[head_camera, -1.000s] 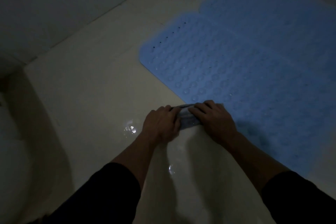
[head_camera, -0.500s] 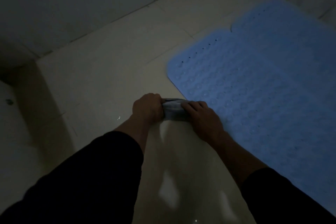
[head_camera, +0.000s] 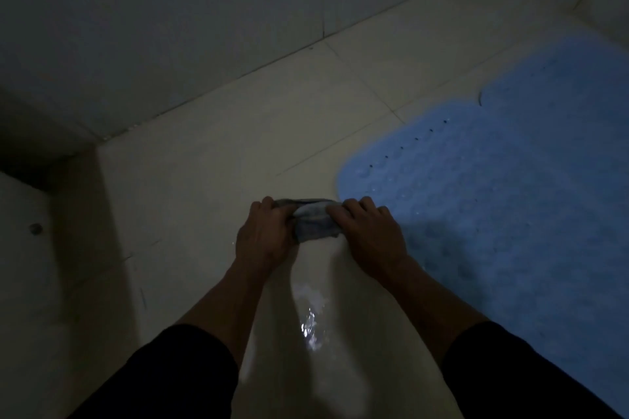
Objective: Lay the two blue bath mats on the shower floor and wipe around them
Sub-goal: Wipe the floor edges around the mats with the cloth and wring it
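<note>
Two blue bath mats lie flat side by side on the pale tiled shower floor (head_camera: pixel 218 160). The near mat (head_camera: pixel 476 201) has a rounded corner beside my hands; the far mat (head_camera: pixel 571 78) lies behind it. A small grey cloth (head_camera: pixel 315 224) is pressed on the floor just left of the near mat's corner. My left hand (head_camera: pixel 263 238) grips its left end and my right hand (head_camera: pixel 369 235) holds its right end, touching the mat's edge.
A tiled wall (head_camera: pixel 170 27) rises at the back and meets the floor in a corner at the left. A white raised ledge (head_camera: pixel 20 282) with a small round fitting (head_camera: pixel 35 229) stands at the left. A wet streak (head_camera: pixel 311 320) glistens between my forearms.
Both hands have pushed the cloth forward along the floor beside the mat's left edge to its near corner, leaving a wet trail behind. My view has swung left.
</note>
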Motion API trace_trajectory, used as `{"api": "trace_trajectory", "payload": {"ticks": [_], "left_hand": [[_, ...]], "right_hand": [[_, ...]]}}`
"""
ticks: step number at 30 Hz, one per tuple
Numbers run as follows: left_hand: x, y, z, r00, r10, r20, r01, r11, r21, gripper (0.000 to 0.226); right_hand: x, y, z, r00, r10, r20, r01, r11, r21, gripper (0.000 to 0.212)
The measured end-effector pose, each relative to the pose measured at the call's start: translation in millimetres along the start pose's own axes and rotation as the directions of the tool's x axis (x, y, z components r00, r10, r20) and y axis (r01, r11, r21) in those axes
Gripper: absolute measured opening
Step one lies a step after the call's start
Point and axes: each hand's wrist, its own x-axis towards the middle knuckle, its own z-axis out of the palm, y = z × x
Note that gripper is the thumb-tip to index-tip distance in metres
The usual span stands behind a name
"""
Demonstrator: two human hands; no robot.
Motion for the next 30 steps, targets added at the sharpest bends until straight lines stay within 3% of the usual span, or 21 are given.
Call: {"api": "trace_trajectory", "payload": {"ticks": [6, 10, 13, 16, 20, 24, 27, 30], "left_hand": [[54.7, 9.4, -11.9, 0.991, -0.074, -0.111, 0.078, 0.997, 0.029, 0.037], [96.5, 11.8, -17.9, 0.988, -0.11, -0.109, 0.114, 0.993, 0.03, 0.04], [117.8, 20.5, -22.3, 0.976, -0.18, -0.122, 0.179, 0.984, -0.014, 0.04], [124.0, 28.9, -25.2, 0.969, -0.238, -0.072, 0.233, 0.97, -0.07, 0.046], [105.4, 42.5, -30.0, 0.983, -0.178, 0.048, 0.179, 0.984, -0.018, 0.058], [110.4, 54.6, -41.7, 0.99, -0.13, 0.054, 0.127, 0.991, 0.048, 0.052], [137.2, 59.8, -49.5, 0.998, -0.022, 0.061, 0.021, 0.999, 0.027, 0.046], [173.7, 70.1, -52.9, 0.991, 0.071, 0.112, -0.074, 0.997, 0.031, 0.037]], "right_hand": [[59.5, 24.4, -0.8, 0.995, -0.074, 0.071, 0.076, 0.997, -0.025, 0.08], [93.1, 34.0, -15.4, 0.992, -0.054, 0.117, 0.032, 0.983, 0.18, 0.075], [113.9, 49.0, -29.6, 0.997, -0.056, 0.049, 0.046, 0.979, 0.201, 0.068], [120.6, 63.0, -35.0, 0.991, -0.099, 0.095, 0.079, 0.978, 0.191, 0.08], [106.1, 58.5, -28.2, 0.975, -0.108, 0.192, 0.049, 0.956, 0.289, 0.087], [109.7, 66.4, -31.8, 0.963, -0.097, 0.25, 0.01, 0.945, 0.328, 0.075], [122.4, 82.7, -32.0, 0.962, -0.131, 0.238, 0.053, 0.95, 0.306, 0.082], [133.2, 101.9, -30.3, 0.971, -0.071, 0.23, 0.0, 0.955, 0.296, 0.076]]}}
